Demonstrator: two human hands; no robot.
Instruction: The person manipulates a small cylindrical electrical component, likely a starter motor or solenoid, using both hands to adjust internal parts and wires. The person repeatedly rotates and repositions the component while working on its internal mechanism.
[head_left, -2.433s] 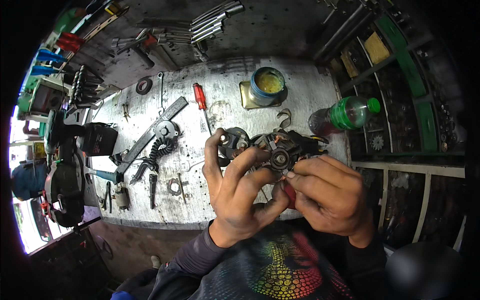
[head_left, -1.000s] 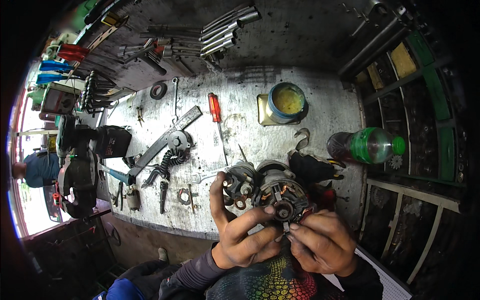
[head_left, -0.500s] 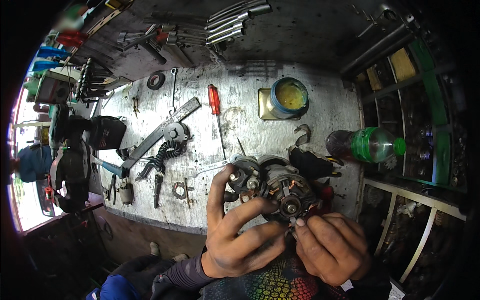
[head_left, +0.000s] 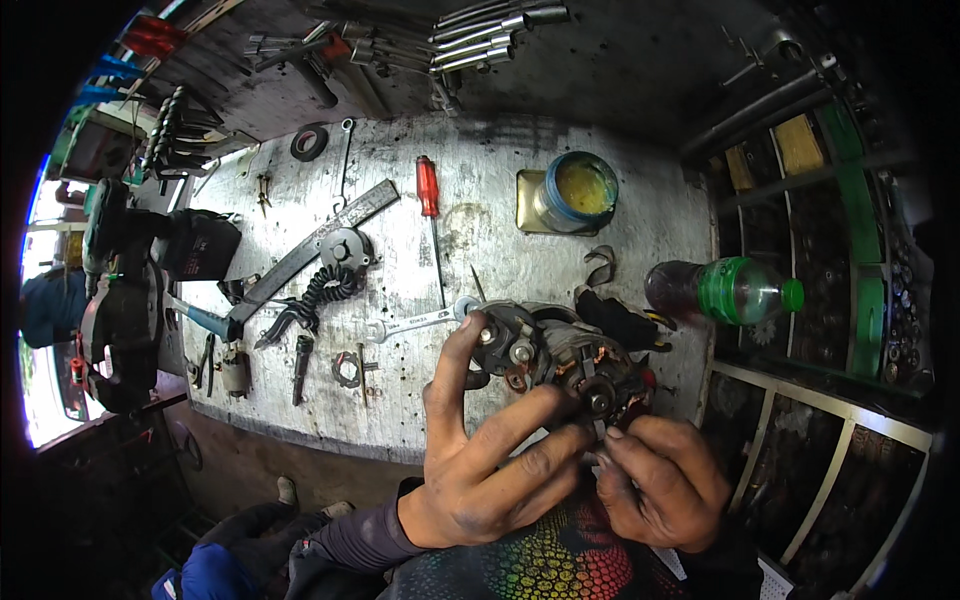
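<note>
My left hand grips a greasy motor assembly, index finger raised onto its cylindrical side unit and the other fingers curled round the lower side. The assembly's open end shows a round central hub, copper wire and dark brush fittings. At that end, just below the hub, my right hand has its fingers closed on a small metal piece, partly hidden by the fingertips. Something red peeks out behind the assembly at its right. A combination wrench and dark pliers lie beside the assembly.
On the bench lie a red screwdriver, steel bar, tape roll, grease tub and plastic bottle. A drill stands left, compartment shelving right, hanging tools behind. Someone's legs show below.
Compared with the oldest frame, both hands and the assembly are lower and further right in view, and the assembly's open end is tilted differently. My right hand still pinches near the hub.
</note>
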